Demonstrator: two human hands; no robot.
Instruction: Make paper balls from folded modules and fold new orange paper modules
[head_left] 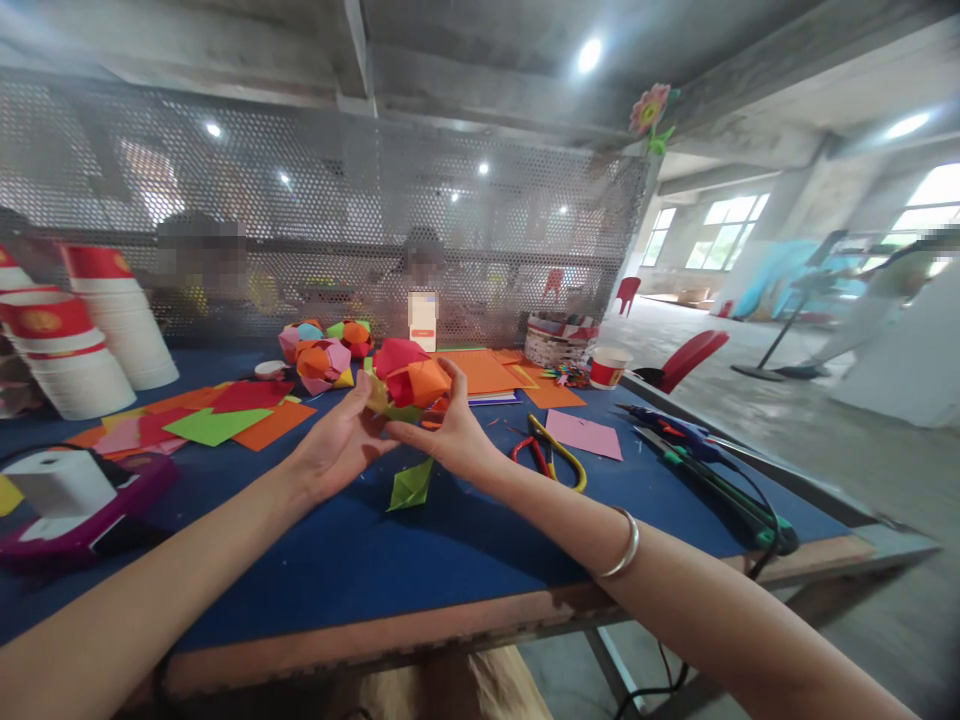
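Observation:
My left hand [336, 441] and my right hand [448, 432] together hold a folded paper ball [405, 381] of red, orange and green pieces above the blue table [390, 560]. The left hand cups it from the left side; the right hand's fingers curl round its right side. A folded green paper piece [410, 485] lies on the table just below my hands. A silver bangle [624, 545] sits on my right forearm.
Loose coloured paper sheets [217, 415] lie at the left, finished paper balls [324, 358] behind. Scissors [547, 455], a pink sheet [583, 434], a glue gun [675, 425] at the right. Stacked paper cups [90, 340] far left. Perforated metal screen [337, 220] behind.

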